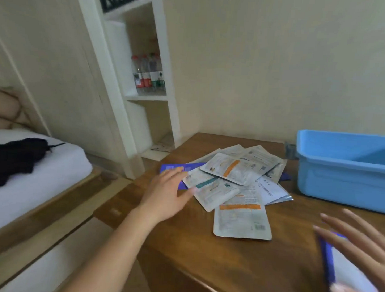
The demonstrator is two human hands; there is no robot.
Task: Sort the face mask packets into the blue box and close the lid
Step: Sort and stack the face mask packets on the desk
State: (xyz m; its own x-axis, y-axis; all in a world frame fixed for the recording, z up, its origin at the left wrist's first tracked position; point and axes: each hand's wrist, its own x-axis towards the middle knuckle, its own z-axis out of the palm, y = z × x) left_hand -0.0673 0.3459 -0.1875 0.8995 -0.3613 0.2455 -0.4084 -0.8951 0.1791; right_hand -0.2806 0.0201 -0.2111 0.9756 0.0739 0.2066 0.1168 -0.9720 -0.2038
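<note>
While sitting spread out on the wooden table (237,267), all glossy brown with a visible grain and a squared-off edge, piling up loosely near the back: a heap of face mask packets (236,180). Flat, crinkly foil-looking pouches, mostly silvery white with printed text, overlapping every which way. Showing an orange stripe on the top packet (236,169), a teal band on the packet nearest the left hand (214,190), and an orange bar across the long packet (242,219) sticking out toward the front. Peeking out from under the left side of the heap, a purple packet (175,168). Not yet sitting in the box, any of those.

Standing just right of the pile, the blue box (339,172): smooth matte plastic, rounded corners, thick rolled rim, open on top. Can't tell what's inside, and running off the right edge of the picture.

Reaching in from lower left, the left hand (168,193), forearm stretched out, palm down, fingers straight and relaxed, fingertips touching the purple packet and the edge of the teal-banded one. Not gripping anything.

Hovering at the lower right, the right hand (354,245), blurry, fingers spread straight and pointing left, thumb at the bottom corner pinching a flat purple-edged packet with a white face (348,271).

Hanging around in the background: white shelf unit (145,96) with plastic bottles (148,74), plus a bed (33,179) with a black cloth (14,159).
</note>
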